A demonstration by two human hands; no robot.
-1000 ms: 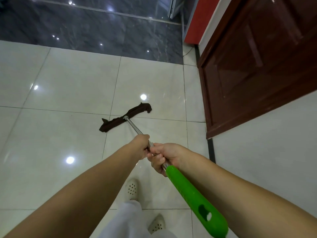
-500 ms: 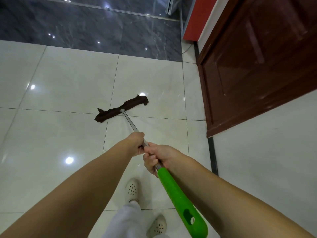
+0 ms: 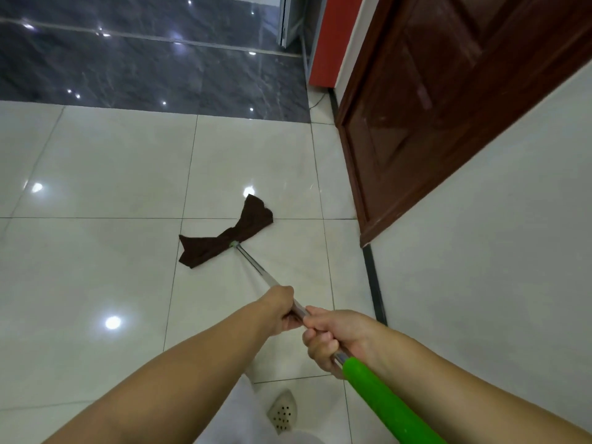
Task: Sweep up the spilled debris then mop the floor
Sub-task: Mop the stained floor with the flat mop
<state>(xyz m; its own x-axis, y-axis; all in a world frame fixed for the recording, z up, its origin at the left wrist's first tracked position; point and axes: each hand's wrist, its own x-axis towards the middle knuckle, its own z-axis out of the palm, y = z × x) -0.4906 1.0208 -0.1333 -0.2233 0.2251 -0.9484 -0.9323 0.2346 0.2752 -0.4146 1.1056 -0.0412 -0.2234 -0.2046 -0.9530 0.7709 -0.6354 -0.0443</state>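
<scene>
The dark brown cloth mop head [image 3: 226, 233] is now lying nearer the person's feet and nearer the dark red-brown wooden door [image 3: 448, 100] than it was a second ago; then it was stretched thin and far out across the tile joint, and now it is spreading wider, bow-tie shaped, with its right wing angling up toward the door's foot. That reads as a pull stroke with a twist, so the mopping part of the task is under way, and no debris is showing on the glossy white tiled floor [image 3: 96, 174].

The left hand [image 3: 282, 310] is gripping the silver metal pole [image 3: 256, 267], fingers wrapped round it, on the side away from the door. The right hand [image 3: 333, 338] is clenching the same pole just behind it, right above the bright green plastic grip [image 3: 387, 405], the two fists almost touching. Against the earlier view, both hands are sitting lower and closer to the body, the green grip is running off the bottom edge, and only one perforated white shoe [image 3: 283, 411] is showing instead of two.
</scene>
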